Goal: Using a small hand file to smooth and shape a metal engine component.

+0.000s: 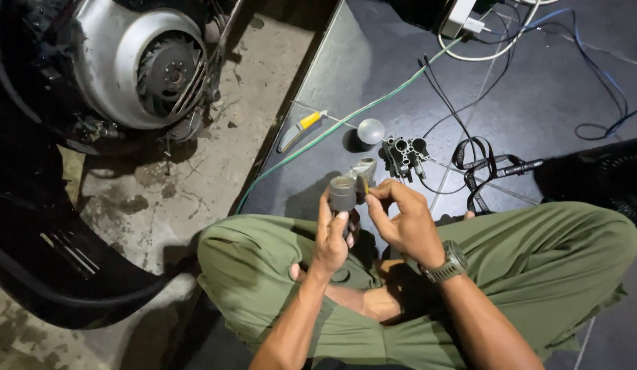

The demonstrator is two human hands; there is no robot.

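Grey metal cylindrical part (342,192), open-topped with contents not discernible, sits above the lap, gripped by the left hand (330,236). Right hand (401,223) pinches a small yellow-tipped tool (366,185) against it.

The person wears loose olive-green trousers (538,274), creased at the knees. A wristwatch (447,264) with a dark grey-green case and matching strap sits on the right wrist. Both forearms are bare, without sleeves; the left wrist carries nothing.
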